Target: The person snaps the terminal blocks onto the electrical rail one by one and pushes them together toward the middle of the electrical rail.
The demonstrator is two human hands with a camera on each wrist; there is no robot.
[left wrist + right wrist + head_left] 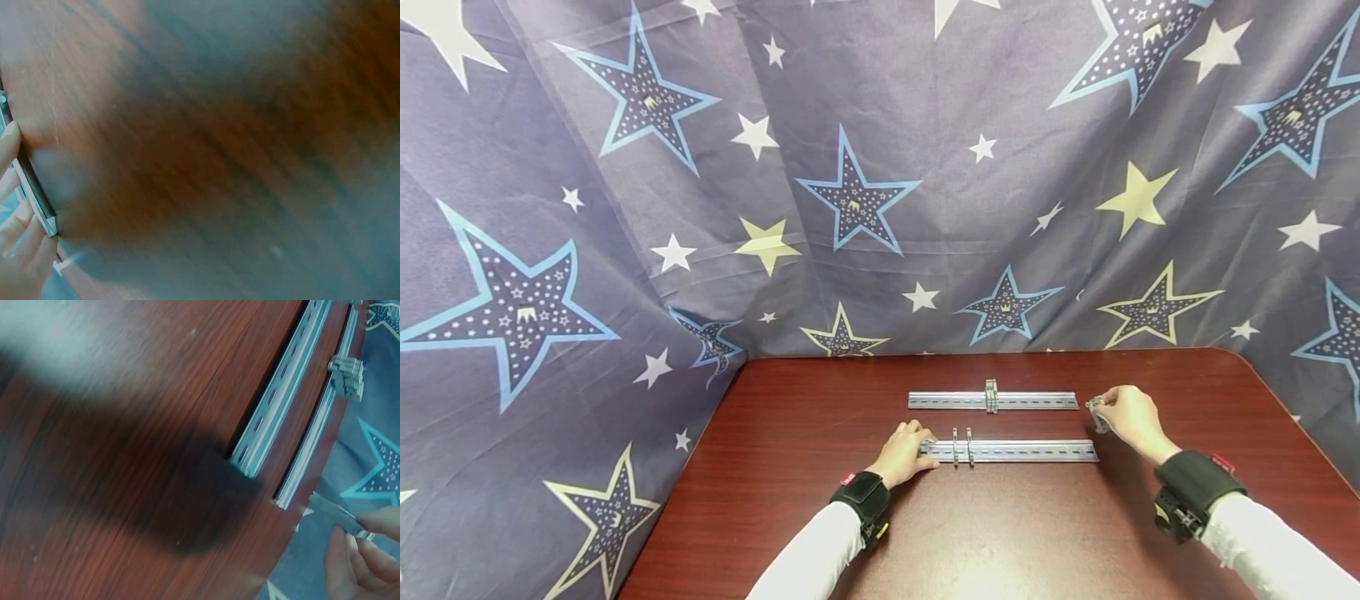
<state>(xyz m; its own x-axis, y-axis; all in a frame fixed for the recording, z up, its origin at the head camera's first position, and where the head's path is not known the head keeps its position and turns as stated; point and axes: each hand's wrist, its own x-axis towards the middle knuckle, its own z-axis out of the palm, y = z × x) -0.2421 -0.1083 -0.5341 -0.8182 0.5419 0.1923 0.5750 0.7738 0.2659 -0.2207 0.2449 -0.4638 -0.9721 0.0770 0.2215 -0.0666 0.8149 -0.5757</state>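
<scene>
A slotted metal DIN rail (1030, 451) lies crosswise on the table, with two thin grey terminal blocks (970, 447) standing apart on it towards its left end. My left hand (904, 454) grips that left end, thumb at the near edge and fingers across the far side. To the right of the rails, my right hand (1131, 417) pinches a flat grey terminal block (337, 514) between thumb and fingers, above the table. Farther back, a second DIN rail (947, 401) carries a tight group of grey terminal blocks (991, 397) near its middle.
The reddish-brown wooden table (805, 400) ends at the back and left against a grey star-patterned cloth (925, 208). Both wrists wear black straps (1198, 482) with cameras. The left wrist view mostly shows blurred tabletop.
</scene>
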